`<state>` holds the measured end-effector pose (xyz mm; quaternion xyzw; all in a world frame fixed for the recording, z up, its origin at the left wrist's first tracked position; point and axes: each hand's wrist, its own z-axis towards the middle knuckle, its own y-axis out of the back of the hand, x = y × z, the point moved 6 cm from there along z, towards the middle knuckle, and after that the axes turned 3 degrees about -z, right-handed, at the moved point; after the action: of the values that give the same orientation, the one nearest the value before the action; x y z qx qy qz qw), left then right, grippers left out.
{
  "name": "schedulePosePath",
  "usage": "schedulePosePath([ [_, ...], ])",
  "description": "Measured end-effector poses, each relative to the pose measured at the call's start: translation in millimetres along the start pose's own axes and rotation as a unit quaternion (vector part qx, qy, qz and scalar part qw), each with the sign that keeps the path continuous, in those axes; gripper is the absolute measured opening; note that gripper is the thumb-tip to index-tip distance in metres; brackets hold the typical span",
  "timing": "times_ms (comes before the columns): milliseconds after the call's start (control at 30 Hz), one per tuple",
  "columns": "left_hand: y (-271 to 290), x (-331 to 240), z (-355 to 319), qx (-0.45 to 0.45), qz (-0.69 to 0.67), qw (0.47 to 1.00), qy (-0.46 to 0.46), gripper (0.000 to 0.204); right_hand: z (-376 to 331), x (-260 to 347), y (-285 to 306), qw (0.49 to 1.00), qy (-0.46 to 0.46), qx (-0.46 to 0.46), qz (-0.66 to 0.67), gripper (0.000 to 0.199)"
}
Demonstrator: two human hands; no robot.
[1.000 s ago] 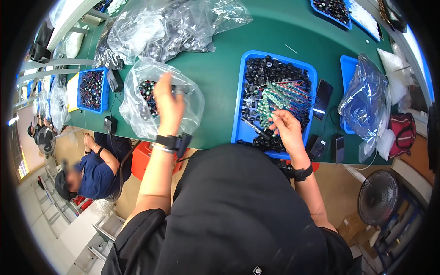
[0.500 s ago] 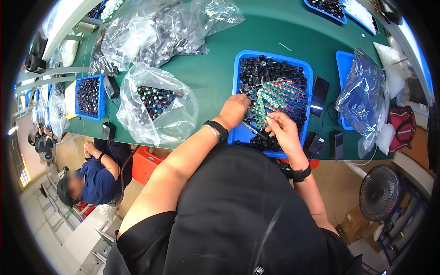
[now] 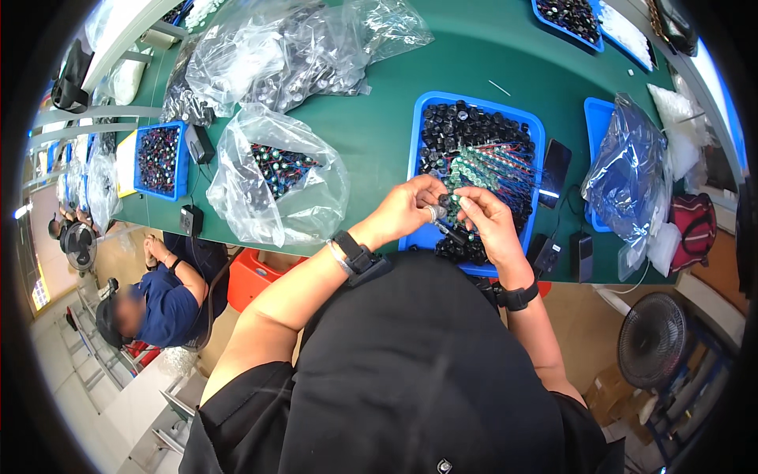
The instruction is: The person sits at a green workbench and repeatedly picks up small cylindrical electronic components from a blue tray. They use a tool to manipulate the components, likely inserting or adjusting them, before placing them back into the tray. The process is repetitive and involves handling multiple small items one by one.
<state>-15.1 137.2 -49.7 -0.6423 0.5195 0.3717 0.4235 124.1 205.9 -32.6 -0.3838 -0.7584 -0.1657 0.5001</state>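
Observation:
My left hand (image 3: 404, 212) is closed in a pinch on a small black cap (image 3: 444, 201) above the near part of a blue tray (image 3: 415, 146). Facing it, my right hand (image 3: 491, 223) pinches a small round greenish piece (image 3: 455, 202) close against the cap; whether the two touch I cannot tell. A pen-like silver and black tool (image 3: 448, 230) lies slanted under the hands, partly hidden by fingers. Inside the tray, loose black caps (image 3: 462, 122) fill the far side. Beside them lie rows of small green round boards (image 3: 474, 163) with red and dark wires.
Left of the tray sits an open clear bag (image 3: 312, 197) of wired parts. A phone (image 3: 556, 167) and small black boxes (image 3: 581, 254) stand to the right, near a bag-covered blue tray (image 3: 598, 126). Large plastic bags (image 3: 268, 63) lie far left. Another person (image 3: 170, 304) sits at left.
My left hand has come from the caps at the tray's left side to meet my right hand, and a black cap now shows in its fingers. The whole view has shifted slightly.

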Motion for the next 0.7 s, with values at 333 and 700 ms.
schedulePosePath([
  [333,-4.8,-4.9,-6.1,0.007,-0.117,0.992,0.048,0.035,0.8,-6.5,-4.8,1.000,-0.001,0.011,-0.011,0.012],
  [700,-2.2,-0.1,-5.9,-0.010,-0.153,0.985,0.083,0.038,-0.8,-8.1,-2.4,0.999,0.021,-0.020,0.042,0.010],
])
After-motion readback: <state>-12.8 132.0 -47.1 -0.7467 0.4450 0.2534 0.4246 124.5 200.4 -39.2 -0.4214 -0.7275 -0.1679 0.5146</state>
